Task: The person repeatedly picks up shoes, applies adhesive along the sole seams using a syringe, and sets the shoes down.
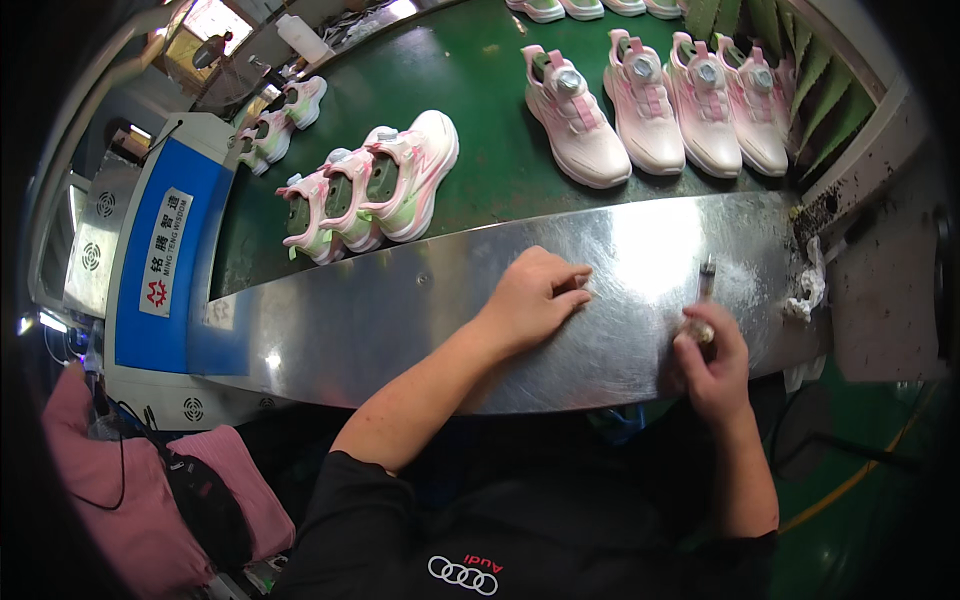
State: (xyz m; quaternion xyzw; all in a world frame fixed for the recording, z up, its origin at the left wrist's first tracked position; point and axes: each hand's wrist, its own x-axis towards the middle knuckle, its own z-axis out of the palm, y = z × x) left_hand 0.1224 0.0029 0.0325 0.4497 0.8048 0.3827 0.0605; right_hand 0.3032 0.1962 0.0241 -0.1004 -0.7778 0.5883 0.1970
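My left hand (537, 298) is over the metal ledge (460, 280), fingers curled and the thumb close to the index finger. Whatever it may hold is too small to make out. To its right, my right hand (718, 365) grips a slim stick-like tool (706, 280) with a dark tip pointing away from me; its lower part is blurred, and I cannot tell its exact kind. No shoe is touched by either hand. Beyond the ledge, several pink and white sneakers (575, 125) with dial fasteners stand in a row at the right, and more sneakers (415, 175) at the left.
Sneakers stand on a green surface (480, 80); others are at the far edge and far left. A blue and white machine housing (165, 250) bounds the left side. Crumpled white paper (808, 285) lies at the ledge's right end. A person in pink (130, 500) is at lower left.
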